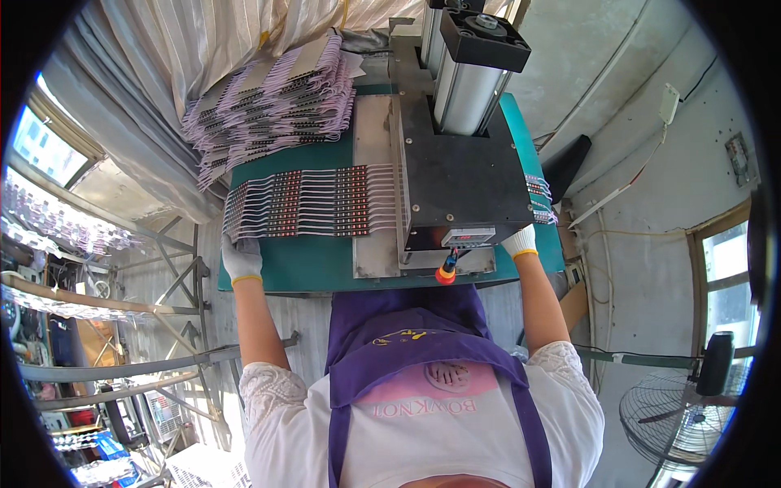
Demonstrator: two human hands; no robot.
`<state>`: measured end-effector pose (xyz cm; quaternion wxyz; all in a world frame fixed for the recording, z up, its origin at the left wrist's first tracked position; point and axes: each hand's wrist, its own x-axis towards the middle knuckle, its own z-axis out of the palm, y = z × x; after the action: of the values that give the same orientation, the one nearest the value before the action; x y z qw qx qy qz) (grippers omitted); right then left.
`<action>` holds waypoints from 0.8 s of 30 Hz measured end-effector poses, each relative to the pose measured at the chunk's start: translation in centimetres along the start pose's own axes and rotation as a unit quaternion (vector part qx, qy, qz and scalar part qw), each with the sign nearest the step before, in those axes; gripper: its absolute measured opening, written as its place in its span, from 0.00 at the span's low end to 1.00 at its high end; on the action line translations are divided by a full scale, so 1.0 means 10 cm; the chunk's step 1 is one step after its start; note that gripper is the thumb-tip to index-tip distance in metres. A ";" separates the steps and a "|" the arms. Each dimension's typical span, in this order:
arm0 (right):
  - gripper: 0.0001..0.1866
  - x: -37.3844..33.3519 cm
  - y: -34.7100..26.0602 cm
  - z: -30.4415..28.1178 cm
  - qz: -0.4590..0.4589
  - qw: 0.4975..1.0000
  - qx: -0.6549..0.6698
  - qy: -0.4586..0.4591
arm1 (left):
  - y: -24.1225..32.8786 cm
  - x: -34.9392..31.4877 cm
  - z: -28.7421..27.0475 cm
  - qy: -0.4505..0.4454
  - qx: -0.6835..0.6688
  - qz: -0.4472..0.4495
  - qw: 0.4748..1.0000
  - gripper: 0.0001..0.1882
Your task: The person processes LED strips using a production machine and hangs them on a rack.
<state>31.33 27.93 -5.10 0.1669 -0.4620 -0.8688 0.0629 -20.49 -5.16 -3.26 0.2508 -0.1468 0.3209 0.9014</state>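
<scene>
A sheet of pink flexible strips with dark and red components (305,202) lies flat on the green table (301,264), running under the black press machine (460,175). My left hand (241,259), in a white glove, holds the sheet's left end at the table's front left. My right hand (521,241), also gloved, rests at the machine's right side, next to the strip ends (538,199) that stick out there; whether it grips them is hidden. A red and orange button (446,272) hangs at the machine's front.
A tall stack of the same pink strip sheets (272,106) sits at the table's back left against a grey curtain. A pneumatic cylinder (470,77) stands atop the machine. Metal racks lie to the left, a floor fan (679,415) at lower right.
</scene>
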 end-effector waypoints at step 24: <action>0.18 0.19 0.57 -0.68 0.205 0.972 0.072 0.087 | -0.48 -0.43 0.04 -0.155 0.390 -0.047 0.906 0.18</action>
<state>37.18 32.45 0.20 0.2582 -0.6210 -0.7306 0.1180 -14.39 -3.23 -3.53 0.3772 0.0893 0.5966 0.7027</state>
